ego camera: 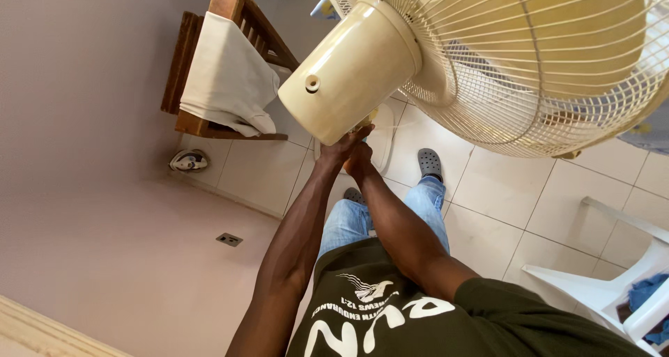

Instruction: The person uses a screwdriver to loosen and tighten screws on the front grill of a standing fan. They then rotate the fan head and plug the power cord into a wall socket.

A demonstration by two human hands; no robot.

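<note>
Beneath the cream motor housing (pixel 352 71) of the pedestal fan, your left hand (pixel 341 148) and right hand (pixel 359 160) meet at the neck joint, though whether they are closed on it cannot be told. Above them the wire guard (pixel 529 85) tilts downward. Beyond stand a wooden chair (pixel 230 57), an iron (pixel 188 160) and a white plastic chair (pixel 613 280) on the tiled floor.

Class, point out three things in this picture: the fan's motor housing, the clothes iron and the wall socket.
motor housing (pixel 348 71), head view, middle of the cream casing's side.
iron (pixel 188 160), head view, its body on the floor by the wall.
wall socket (pixel 229 240), head view, centre of the plate.
</note>
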